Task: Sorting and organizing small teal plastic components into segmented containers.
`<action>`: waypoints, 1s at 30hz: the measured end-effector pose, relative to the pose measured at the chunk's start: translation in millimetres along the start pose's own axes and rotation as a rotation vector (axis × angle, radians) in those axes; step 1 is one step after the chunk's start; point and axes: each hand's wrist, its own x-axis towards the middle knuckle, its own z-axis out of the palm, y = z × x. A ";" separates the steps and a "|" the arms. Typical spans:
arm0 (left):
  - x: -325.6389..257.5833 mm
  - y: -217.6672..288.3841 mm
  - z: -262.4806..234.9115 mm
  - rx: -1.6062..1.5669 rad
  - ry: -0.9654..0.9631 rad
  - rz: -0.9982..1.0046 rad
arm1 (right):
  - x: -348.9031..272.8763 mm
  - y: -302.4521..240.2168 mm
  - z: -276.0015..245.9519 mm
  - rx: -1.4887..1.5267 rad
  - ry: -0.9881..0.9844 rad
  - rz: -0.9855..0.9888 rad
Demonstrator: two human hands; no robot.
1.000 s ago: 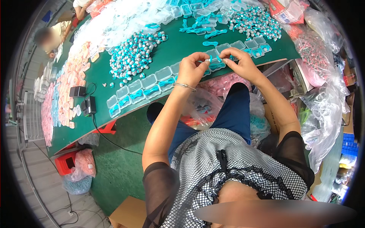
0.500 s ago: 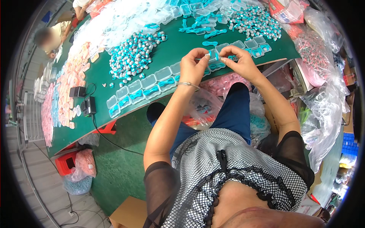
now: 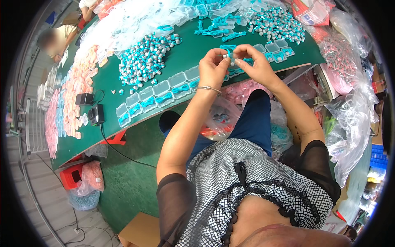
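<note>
Over the row of cases at the table edge, my left hand (image 3: 212, 71) is closed in a pinch. Between its thumb and fingers sits a small teal-and-grey striped plug (image 3: 227, 55). My right hand (image 3: 258, 69) is just beside it, thumb and forefinger pinched on another small pale piece that is partly hidden. Below and around both hands runs a row of clear plastic cases (image 3: 161, 87) with lids raised. Several hold a coiled teal cord (image 3: 164, 98); those under my hands are partly covered. A loose teal cord bundle (image 3: 227, 47) lies just beyond my fingers.
Striped plugs form a heap (image 3: 142, 61) to the left and another heap (image 3: 276, 24) at the far right. Clear cases pile up at the back. Peach cases (image 3: 80, 82) and a black power adapter (image 3: 96, 114) are on the left. Another person (image 3: 61, 39) sits at far left.
My hands have drawn slightly closer together and their grip has shifted. The teal piece stretched between them earlier now shows as smaller pieces at the fingertips.
</note>
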 end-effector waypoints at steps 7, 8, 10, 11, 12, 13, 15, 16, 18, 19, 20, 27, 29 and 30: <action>4.1 5.0 -5.8 0.202 -0.139 0.005 | 20.8 0.5 -9.9 -0.104 -0.197 0.053; 3.5 7.3 -7.1 0.140 -0.139 -0.029 | 22.2 2.5 -13.4 -0.006 -0.233 0.157; 3.9 8.9 -11.7 0.077 -0.134 -0.061 | 22.7 1.6 -14.0 0.091 -0.274 0.260; 6.2 7.6 -15.2 0.031 -0.152 -0.083 | 21.2 -0.4 -12.6 0.133 -0.248 0.252; 7.7 7.5 -17.8 -0.015 -0.171 -0.105 | 19.8 -1.7 -11.1 0.175 -0.222 0.245; 8.7 7.4 -19.7 -0.015 -0.169 -0.105 | 18.8 -2.2 -10.1 0.176 -0.224 0.245; 9.5 10.0 -20.7 -0.009 -0.205 -0.154 | 17.2 -1.8 -9.1 0.258 -0.190 0.329; 9.3 12.5 -19.3 -0.010 -0.207 -0.154 | 16.6 -0.6 -9.1 0.256 -0.189 0.329; 8.2 18.2 -16.3 -0.008 -0.191 -0.190 | 15.5 2.5 -9.7 0.390 -0.204 0.452; 8.7 18.3 -16.4 -0.009 -0.190 -0.191 | 15.4 3.2 -10.6 0.390 -0.205 0.453; 9.6 18.2 -16.5 -0.019 -0.175 -0.169 | 15.2 3.9 -11.8 0.312 -0.179 0.401; 9.3 21.1 -21.1 0.122 -0.211 -0.113 | 13.0 2.3 -14.3 0.283 -0.117 0.360; 10.0 18.9 -21.5 0.145 -0.210 -0.109 | 11.6 1.0 -16.2 0.258 -0.113 0.341; 10.5 17.2 -22.1 0.169 -0.206 -0.104 | 11.1 0.8 -16.8 0.233 -0.113 0.320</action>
